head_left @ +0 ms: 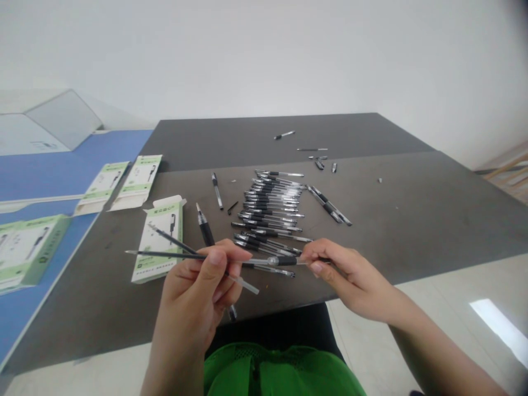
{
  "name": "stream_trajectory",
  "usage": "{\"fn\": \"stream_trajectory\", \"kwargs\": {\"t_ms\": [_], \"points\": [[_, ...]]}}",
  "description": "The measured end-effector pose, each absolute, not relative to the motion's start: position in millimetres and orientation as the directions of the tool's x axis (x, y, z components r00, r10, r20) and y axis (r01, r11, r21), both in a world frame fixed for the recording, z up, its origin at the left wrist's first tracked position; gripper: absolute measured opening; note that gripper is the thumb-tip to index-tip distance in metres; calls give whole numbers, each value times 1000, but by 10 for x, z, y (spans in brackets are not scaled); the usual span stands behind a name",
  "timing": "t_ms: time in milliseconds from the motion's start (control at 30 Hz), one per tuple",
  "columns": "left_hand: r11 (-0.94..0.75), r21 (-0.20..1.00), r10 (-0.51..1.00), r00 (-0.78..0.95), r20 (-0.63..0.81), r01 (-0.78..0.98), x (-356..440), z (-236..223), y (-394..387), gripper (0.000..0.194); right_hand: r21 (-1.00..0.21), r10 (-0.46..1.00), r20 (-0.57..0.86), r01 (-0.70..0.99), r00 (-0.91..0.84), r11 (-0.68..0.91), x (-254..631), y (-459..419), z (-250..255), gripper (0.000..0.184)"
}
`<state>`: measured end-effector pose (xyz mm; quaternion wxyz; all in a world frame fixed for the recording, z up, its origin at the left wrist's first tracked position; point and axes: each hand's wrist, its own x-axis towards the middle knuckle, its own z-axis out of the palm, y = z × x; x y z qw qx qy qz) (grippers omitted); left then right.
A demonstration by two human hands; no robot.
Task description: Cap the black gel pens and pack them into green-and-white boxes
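A pen [284, 260] is held level above the near table edge, its right end pinched between thumb and fingers of the right hand [350, 278], its left end reaching toward the left hand [198, 300]; the left hand is curled around a bundle of pen parts: two thin refills [165, 254] jutting leftward over a box, one black-gripped pen [205, 228] pointing away from the person, and a clear tube [246, 285] slanting down to the right; the two hands sit near each other, the pen bridging the gap between them; just beyond it a pile of pens [270, 212], too many and too overlapped to count, lies on the dark table [412, 220]; right of the pile lie two pens [329, 206] side by side; left of it one single pen [216, 190] and a small black cap [232, 207]; farther back a few scattered pens and small parts [317, 157], too small to count; four green-and-white boxes show: one open box [159, 242] on the table under the refills, two [124, 184] at the table's left edge, one [25, 250] on the blue surface [61, 165] at left.
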<state>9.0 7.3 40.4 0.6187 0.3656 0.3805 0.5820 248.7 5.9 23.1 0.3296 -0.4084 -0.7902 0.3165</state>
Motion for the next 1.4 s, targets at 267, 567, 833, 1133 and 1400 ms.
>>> {"fn": "stream_trajectory", "kwargs": {"t_ms": [267, 567, 833, 1133, 1400], "points": [[74, 902, 997, 46, -60, -426, 89, 387, 63, 23, -757, 847, 260, 447, -464, 477, 2519, 55, 234, 13], [100, 903, 994, 72, -76, -418, 92, 386, 85, 24, -784, 861, 212, 446, -462, 432, 2525, 47, 178, 13], [72, 911, 995, 95, -36, -407, 90, 393, 86, 23, -790, 863, 189, 449, -468, 417, 2540, 26, 159, 13], [79, 913, 993, 109, -39, -400, 73, 371, 80, 26, -793, 853, 214, 425, -476, 437, 2537, 27, 149, 13], [62, 920, 992, 127, -14, -388, 64, 373, 104, 26, -793, 855, 215, 426, -472, 435, 2522, 13, 128, 13]]}}
